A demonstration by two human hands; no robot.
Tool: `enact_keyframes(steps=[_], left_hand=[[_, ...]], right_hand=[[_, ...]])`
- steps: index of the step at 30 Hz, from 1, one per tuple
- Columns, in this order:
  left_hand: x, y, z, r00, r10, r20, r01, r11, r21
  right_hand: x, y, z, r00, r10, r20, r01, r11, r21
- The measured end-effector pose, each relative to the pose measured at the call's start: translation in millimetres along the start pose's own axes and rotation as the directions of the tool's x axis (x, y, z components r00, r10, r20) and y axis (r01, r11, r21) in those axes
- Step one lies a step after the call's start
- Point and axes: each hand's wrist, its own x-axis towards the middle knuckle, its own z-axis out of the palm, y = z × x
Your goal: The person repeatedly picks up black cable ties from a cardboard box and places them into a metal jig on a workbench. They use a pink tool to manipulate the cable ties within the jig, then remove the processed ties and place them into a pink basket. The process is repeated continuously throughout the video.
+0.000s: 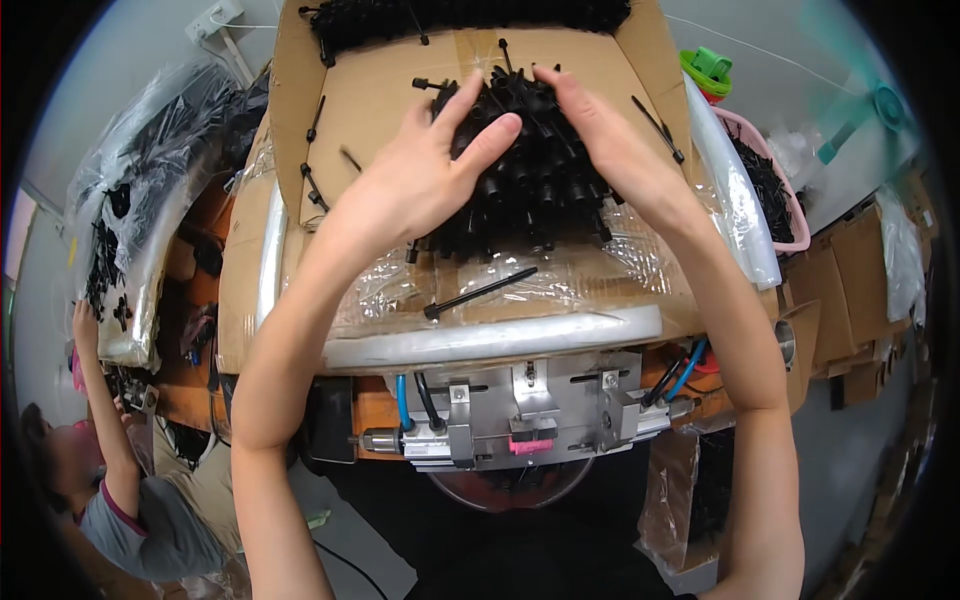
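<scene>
A heap of thin black plastic rods with knobbed ends (535, 185) lies on a cardboard tray (375, 75), some of it at the near lip. My left hand (420, 175) reaches over the heap's left side, thumb and fingers spread. On the other side my right hand (615, 140) rests along the far right of the heap with its fingers stretched out. Both hands seem to cup the heap from its sides; some fingertips are hidden. A single black rod (480, 293) lies nearer me on plastic-covered cardboard.
More black rods (480, 22) fill the tray's far end. Below the cardboard edge stands a metal clamping fixture (530, 400) with blue hoses and a pink piece. A pink basket (790, 205) of rods stands right. At left, a co-worker (150, 525) reaches toward a plastic-covered pile.
</scene>
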Motion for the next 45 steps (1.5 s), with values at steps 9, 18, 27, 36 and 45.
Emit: enact_keyframes(steps=[9, 18, 27, 36, 45], left_hand=[[-5.3, 0.7, 25.4, 0.989, 0.137, -0.058, -0.128, 0.982, 0.137], [12.4, -27.8, 25.3, 0.961, 0.271, -0.057, -0.257, 0.949, 0.183], [-33.2, -22.7, -33.8, 0.916, 0.28, -0.288, -0.258, 0.959, 0.114], [-107.3, -23.6, 8.5, 0.943, 0.33, 0.052, -0.329, 0.944, -0.016], [-168.4, -5.2, 4.0, 0.969, 0.23, -0.084, -0.235, 0.97, -0.054]], right_hand=[[-26.4, 28.8, 5.4, 0.994, -0.008, -0.106, -0.03, 0.933, -0.358], [-12.4, 31.0, 0.4, 0.999, -0.033, -0.033, 0.024, 0.967, -0.253], [-23.5, 56.5, -92.3, 0.969, -0.028, -0.246, -0.228, 0.289, -0.93], [-49.8, 53.0, -85.8, 0.93, -0.143, -0.339, -0.264, 0.383, -0.885], [-146.5, -7.4, -112.8, 0.91, 0.137, -0.391, 0.007, 0.939, 0.345]])
